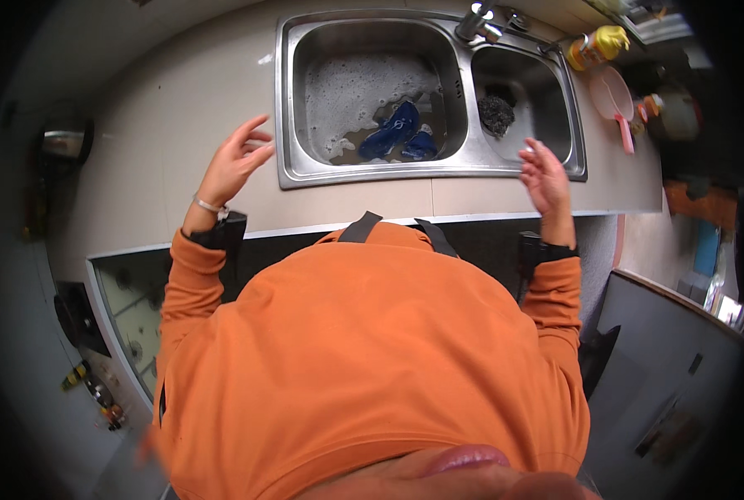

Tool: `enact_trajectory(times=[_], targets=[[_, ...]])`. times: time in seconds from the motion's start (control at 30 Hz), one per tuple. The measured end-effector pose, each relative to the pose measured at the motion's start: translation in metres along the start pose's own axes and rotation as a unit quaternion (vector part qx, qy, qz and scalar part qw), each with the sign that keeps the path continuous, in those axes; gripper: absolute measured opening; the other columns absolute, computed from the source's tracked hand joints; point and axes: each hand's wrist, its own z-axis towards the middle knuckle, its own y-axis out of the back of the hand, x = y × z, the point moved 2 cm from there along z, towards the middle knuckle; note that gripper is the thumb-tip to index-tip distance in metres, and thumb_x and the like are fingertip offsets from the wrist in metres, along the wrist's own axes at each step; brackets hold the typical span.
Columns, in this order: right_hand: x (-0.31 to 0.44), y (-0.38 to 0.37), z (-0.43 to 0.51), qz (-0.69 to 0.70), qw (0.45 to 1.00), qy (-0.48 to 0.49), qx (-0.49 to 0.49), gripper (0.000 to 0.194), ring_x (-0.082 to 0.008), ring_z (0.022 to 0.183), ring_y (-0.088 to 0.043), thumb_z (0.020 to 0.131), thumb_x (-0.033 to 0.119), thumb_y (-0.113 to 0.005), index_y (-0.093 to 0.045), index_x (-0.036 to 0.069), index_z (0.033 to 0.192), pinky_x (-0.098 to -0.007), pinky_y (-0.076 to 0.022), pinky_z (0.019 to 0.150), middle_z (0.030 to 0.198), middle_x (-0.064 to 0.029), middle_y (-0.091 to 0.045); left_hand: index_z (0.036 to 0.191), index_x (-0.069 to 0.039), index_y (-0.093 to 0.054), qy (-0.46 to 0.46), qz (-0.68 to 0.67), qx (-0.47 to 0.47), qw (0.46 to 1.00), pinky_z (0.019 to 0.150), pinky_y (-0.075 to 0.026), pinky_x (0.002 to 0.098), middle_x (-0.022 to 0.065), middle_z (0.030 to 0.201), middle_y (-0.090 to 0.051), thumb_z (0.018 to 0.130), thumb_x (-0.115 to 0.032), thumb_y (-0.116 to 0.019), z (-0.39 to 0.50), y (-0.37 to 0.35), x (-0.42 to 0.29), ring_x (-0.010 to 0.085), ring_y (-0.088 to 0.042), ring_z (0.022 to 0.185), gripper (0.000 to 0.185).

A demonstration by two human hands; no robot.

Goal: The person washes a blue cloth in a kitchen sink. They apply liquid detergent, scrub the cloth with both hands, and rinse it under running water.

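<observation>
My left hand (237, 156) hovers over the countertop beside the sink's left rim, its fingers apart and nothing in them. Over the front rim of the small right basin (537, 119) is my right hand (545, 177), also empty, with fingers slightly curled. The large left basin (312, 56) holds sudsy water, in which two pieces of wet blue cloth (398, 128) lie near the front. A dark mesh scourer or strainer-like clump (495, 115), whose exact kind I cannot tell, sits in the small basin.
A metal faucet (477, 28) stands behind the divider. Right of the sink are a yellow bottle (597, 47) and a pink-handled strainer or scoop (611, 94). The countertop (178, 144) extends left towards a dark pot-like object (64, 140). A grey cabinet panel (653, 350) is at the lower right.
</observation>
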Motion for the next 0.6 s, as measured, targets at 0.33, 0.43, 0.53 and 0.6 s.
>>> enact_trajectory(times=[0.33,0.43,0.53,0.6], targets=[[0.065,0.007,0.088,-0.185,0.969,-0.056,0.157,0.028,-0.0043,0.062,-0.052,0.088,0.018,-0.058,-0.055,0.003,0.111,-0.0164,-0.0419,0.051,0.084,-0.0033,-0.06,0.134,-0.01,-0.038,0.133,0.023,0.186,0.973,0.07,-0.055,0.03,0.0172,0.122,-0.046,0.083,-0.023,-0.063,0.113,-0.126,-0.041,0.0223,-0.055,0.099,0.058],[0.073,0.014,0.104,-0.173,0.959,-0.053,0.22,0.027,-0.0038,0.061,-0.052,0.089,0.018,-0.058,-0.055,0.003,0.111,-0.0161,-0.0423,0.052,0.084,-0.003,-0.06,0.133,0.001,-0.034,0.208,0.09,0.201,0.953,0.068,-0.057,0.0317,0.0224,0.128,-0.042,0.08,-0.025,-0.066,0.167,-0.168,-0.011,0.0281,-0.055,0.104,0.068],[0.079,0.033,0.106,-0.164,0.964,-0.059,0.202,0.026,-0.0035,0.06,-0.051,0.089,0.017,-0.057,-0.056,0.003,0.11,-0.0159,-0.0419,0.052,0.083,-0.0033,-0.06,0.132,0.006,-0.032,0.272,0.163,0.201,0.927,0.072,-0.055,0.0337,0.0241,0.127,-0.043,0.075,-0.025,-0.071,0.213,-0.202,0.035,0.0312,-0.055,0.105,0.075],[0.079,0.046,0.104,-0.144,0.968,-0.068,0.193,0.025,-0.0036,0.06,-0.051,0.089,0.016,-0.056,-0.056,0.002,0.11,-0.0158,-0.0415,0.052,0.083,-0.0035,-0.06,0.131,0.006,-0.034,0.264,0.245,0.199,0.911,0.078,-0.052,0.0355,0.0246,0.122,-0.048,0.072,-0.024,-0.073,0.226,-0.226,0.065,0.033,-0.054,0.106,0.077]])
